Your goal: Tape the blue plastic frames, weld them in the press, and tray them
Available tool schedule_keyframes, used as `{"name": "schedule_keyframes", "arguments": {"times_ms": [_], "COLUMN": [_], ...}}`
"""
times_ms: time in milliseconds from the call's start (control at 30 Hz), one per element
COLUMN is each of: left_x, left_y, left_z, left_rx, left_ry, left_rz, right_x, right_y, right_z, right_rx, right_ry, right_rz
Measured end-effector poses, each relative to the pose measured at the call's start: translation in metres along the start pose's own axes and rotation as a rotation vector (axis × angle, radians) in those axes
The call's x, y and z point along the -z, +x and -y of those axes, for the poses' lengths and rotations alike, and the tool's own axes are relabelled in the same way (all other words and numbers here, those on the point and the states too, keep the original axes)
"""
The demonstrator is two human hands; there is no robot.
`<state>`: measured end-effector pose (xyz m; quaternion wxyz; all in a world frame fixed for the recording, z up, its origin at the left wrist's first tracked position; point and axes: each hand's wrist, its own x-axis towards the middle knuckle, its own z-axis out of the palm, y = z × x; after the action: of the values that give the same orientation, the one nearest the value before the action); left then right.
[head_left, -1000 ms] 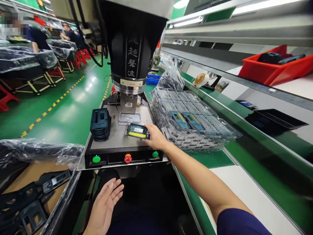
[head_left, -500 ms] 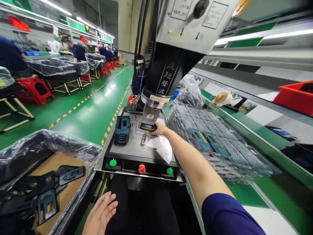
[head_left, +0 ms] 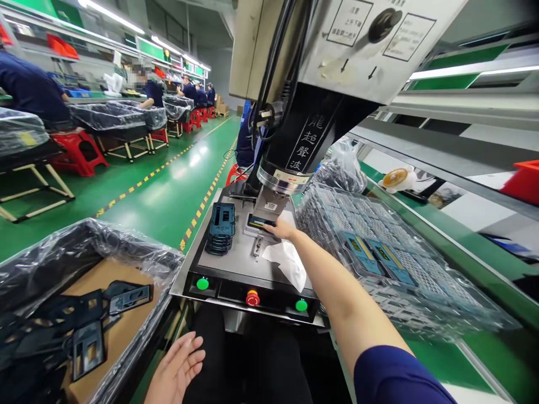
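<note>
The left hand (head_left: 174, 365), loosely open and empty, is cut off below, then come stacked dark frames (head_left: 221, 230), a dark, yellow-striped piece (head_left: 255, 221) under the metal head (head_left: 272, 205), its right end hidden by the right hand (head_left: 283, 229), whose grip I cannot tell, crumpled white sheet (head_left: 290, 268) and clear trays (head_left: 365, 215).

This is a factory workshop. Navy-clad workers (head_left: 31, 81) sit in a long row, striped tape (head_left: 199, 211) marks the green floor (head_left: 145, 202), and a machine (head_left: 301, 132) with push buttons (head_left: 202, 283) stands nearest.

Plastic frame (head_left: 256, 223), smooth metal worktop (head_left: 233, 261)
</note>
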<state>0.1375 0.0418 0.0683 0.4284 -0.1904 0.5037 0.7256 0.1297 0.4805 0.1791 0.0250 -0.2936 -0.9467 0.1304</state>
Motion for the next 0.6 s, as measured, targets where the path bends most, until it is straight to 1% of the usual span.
{"name": "schedule_keyframes", "arguments": {"times_ms": [167, 300, 367, 467, 533, 600], "left_x": [-0.007, -0.012, -0.013, -0.015, -0.015, -0.016], "left_y": [0.005, 0.007, 0.004, -0.006, -0.011, -0.012], "left_z": [0.004, 0.004, 0.004, 0.003, 0.002, 0.001], "left_rx": [-0.004, 0.006, -0.012, -0.034, -0.044, -0.067], "left_ry": [0.016, 0.027, 0.020, 0.016, 0.011, 0.000], "left_rz": [0.000, 0.002, 0.011, 0.027, 0.068, 0.113], "right_x": [-0.026, -0.033, -0.034, -0.038, -0.042, -0.048], "right_y": [-0.008, -0.012, -0.015, -0.020, -0.019, -0.013], "right_z": [0.008, 0.010, 0.012, 0.018, 0.020, 0.019], "right_rx": [-0.023, -0.007, 0.038, 0.145, 0.211, 0.237], "right_ry": [-0.079, -0.113, -0.112, -0.079, -0.041, 0.001], "right_rz": [-0.109, -0.186, -0.223, -0.252, -0.260, -0.286]}}
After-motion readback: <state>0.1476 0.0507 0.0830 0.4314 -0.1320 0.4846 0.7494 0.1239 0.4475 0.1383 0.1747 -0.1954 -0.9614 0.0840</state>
